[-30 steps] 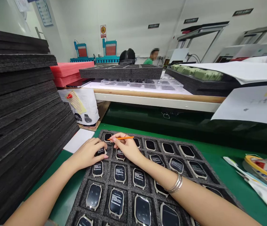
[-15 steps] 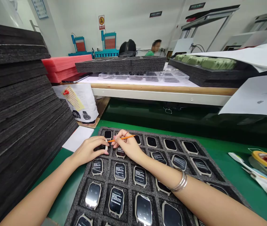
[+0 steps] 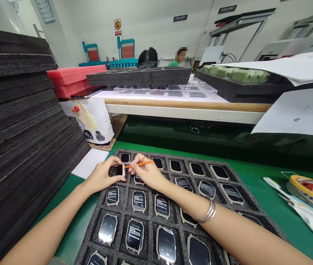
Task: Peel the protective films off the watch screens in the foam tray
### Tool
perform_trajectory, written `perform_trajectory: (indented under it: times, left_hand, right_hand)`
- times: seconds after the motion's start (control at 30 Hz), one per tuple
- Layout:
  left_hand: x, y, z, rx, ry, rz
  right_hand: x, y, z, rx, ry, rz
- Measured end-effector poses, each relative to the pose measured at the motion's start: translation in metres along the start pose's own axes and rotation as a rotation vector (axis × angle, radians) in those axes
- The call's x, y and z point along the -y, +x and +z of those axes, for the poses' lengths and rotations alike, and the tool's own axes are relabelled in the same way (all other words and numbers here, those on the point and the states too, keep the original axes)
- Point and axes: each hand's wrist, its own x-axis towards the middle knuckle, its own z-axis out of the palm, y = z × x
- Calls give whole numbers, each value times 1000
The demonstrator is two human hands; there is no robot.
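A black foam tray (image 3: 236, 213) on the green bench holds several smartwatch bodies in pockets, some with lit text screens. My left hand (image 3: 102, 177) pinches one watch body (image 3: 120, 170), lifted on edge out of its pocket near the tray's far left. My right hand (image 3: 148, 173), with bangles on its wrist, grips a thin orange stick (image 3: 139, 165) whose tip points at the side of that watch.
A tall stack of black foam sheets (image 3: 21, 129) fills the left side. White paper (image 3: 90, 162) lies beside the tray. Tape rolls and a bag (image 3: 310, 193) sit at the right. Behind, a raised shelf (image 3: 184, 106) carries foam trays, clear trays, pink foam. A person sits far back.
My left hand has lifted the watch body from flat in its pocket to standing on edge. The orange stick's tip has come in against it. The camera shifted slightly.
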Motion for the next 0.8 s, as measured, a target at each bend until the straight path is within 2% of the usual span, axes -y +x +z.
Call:
perform_trajectory:
  times: [0.17, 0.27, 0.4, 0.6, 0.8]
  left_hand:
    - [-3, 0, -3, 23, 50, 68]
    - [-9, -1, -6, 82, 102, 160]
    - [-25, 1, -1, 64, 175, 233]
    - [-54, 17, 25, 181, 290, 356]
    - [-50, 17, 17, 177, 379, 377]
  right_hand:
    - [8, 4, -6, -26, 20, -6]
    - [22, 3, -20, -65, 26, -21]
    - [34, -12, -45, -100, -6, -26]
    - [20, -25, -59, -142, -12, -11]
    - [8, -27, -58, -147, 12, 8]
